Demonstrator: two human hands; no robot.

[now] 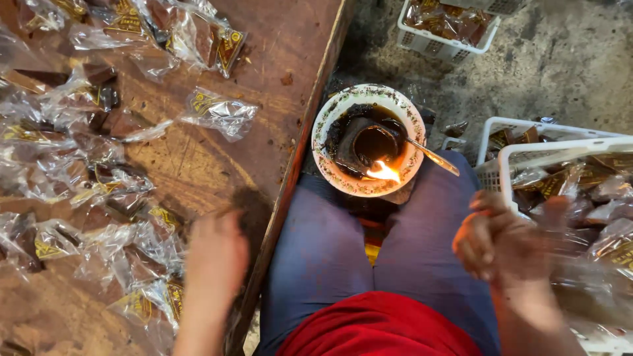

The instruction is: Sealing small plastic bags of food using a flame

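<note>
Starting at the fingers: the right hand [504, 247] is blurred, but its fingers look curled in, pinching a clear plastic packet with a dark brown block inside [572, 242], right at the rim of the white slotted plastic basket [527, 153] on the person's right. The left hand [214, 260] is smeared with motion too, palm down over the near edge of the worn reddish-brown wooden tabletop [277, 86]. I honestly can't tell whether those fingers are closed on anything or loose; they sit just above the pile of clear packets with yellow-and-brown labels [86, 191] spread over the tabletop.

My read on the step: one packet is going into the basket on the right while the other hand reaches for the next one from the pile. Picking just one out of that slippery heap would take a clean pinch.

Pose-wise, both forearms come up from the bottom of the view, spread wide to either side of the knees in blue trousers [343, 244]. Between the knees sits a round white patterned bowl [330, 122] with a small flame [384, 173] burning in dark liquid and a metal spoon [432, 155] resting on its rim. Another white basket of packets [448, 29] sits further off on the grey concrete floor [560, 72].
</note>
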